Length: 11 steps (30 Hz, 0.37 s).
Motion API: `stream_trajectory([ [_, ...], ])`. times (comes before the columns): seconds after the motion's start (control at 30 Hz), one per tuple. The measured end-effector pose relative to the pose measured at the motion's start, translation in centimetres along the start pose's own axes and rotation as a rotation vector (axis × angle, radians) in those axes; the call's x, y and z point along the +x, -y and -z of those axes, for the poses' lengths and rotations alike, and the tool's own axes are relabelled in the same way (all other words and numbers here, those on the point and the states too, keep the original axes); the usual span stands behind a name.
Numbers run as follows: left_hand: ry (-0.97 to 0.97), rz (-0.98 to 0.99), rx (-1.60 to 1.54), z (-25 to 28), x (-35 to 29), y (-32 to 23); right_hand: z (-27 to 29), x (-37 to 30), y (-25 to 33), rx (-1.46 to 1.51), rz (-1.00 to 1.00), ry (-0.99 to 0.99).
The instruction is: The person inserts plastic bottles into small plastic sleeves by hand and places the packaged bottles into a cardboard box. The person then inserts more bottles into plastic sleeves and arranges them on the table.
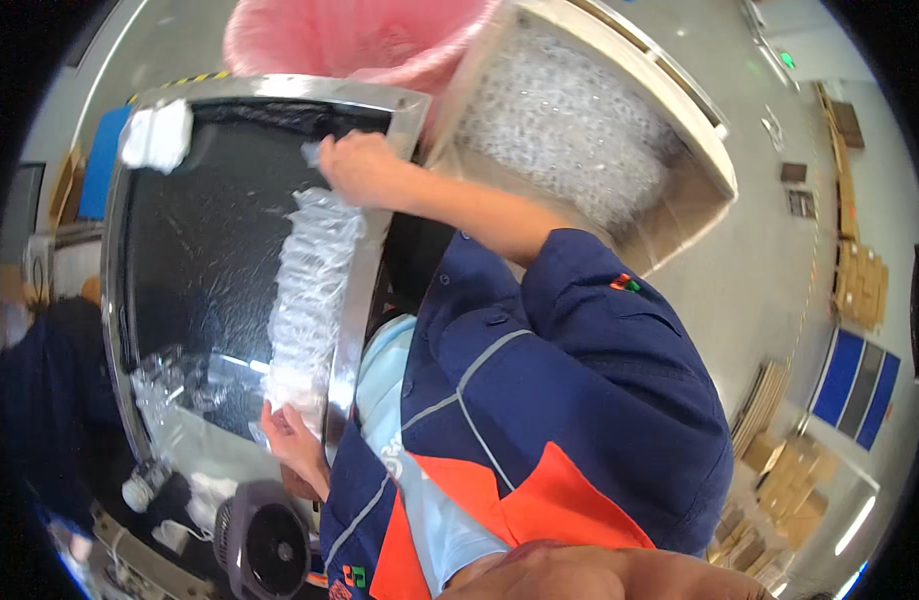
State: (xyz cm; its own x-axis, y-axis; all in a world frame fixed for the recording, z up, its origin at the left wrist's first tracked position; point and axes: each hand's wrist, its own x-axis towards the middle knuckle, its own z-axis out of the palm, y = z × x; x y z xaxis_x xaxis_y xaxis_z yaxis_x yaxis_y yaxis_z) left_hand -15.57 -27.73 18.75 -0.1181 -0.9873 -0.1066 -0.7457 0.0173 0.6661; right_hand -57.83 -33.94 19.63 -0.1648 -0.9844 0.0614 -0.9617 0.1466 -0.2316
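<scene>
A long row of clear, crinkled plastic pieces [315, 290] lies packed side by side on a dark-surfaced tabletop [210, 240], along its metal rim. My right hand [362, 168] is at the far-right end of the row, arm stretched out. Its fingers are closed on a small clear plastic piece [311, 154], partly hidden by the hand and blurred. At the row's opposite end rests my left hand [298, 448], fingers extended and a little apart against the last pieces. Loose clear plastic pieces [165, 385] lie on the table to its left.
A large cardboard box [695, 215] of small clear pieces stands beside my right arm. Beyond the table is a pink-lined bin [365, 35]. A white cloth [158, 136] lies at a table corner. A purple-grey fan [270, 545] and another person's dark clothing [55, 400] are at left.
</scene>
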Motion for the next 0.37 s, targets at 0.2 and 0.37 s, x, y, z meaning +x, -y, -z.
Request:
stream_trajectory([
  [0.2,0.172,0.177,-0.208,-1.5,1.7,-0.9,-1.1,-1.8,-0.1,0.163,0.105,-0.014],
  [0.37,0.017,-0.175,0.082,-3.8,3.5,-1.7,0.2,0.2,2.2,-0.007,0.309,0.285],
])
